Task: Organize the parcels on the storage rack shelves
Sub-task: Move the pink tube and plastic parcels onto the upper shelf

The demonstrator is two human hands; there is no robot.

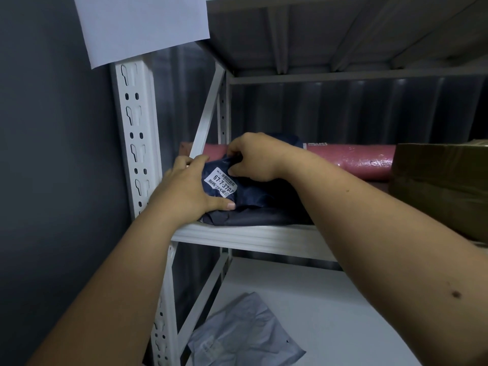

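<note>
Soft, light, slippery dark parcel (253, 191) on shelf (250, 235): left hand (184, 191) cupping its corner, right hand (253, 157) pinching the bunched top; best gripped by the folds

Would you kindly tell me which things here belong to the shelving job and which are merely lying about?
Job:
- dark blue parcel, gripped by left hand and right hand
- pink roll
- cardboard box
- grey mailer
- rack shelf

Lying about:
- white paper
</note>
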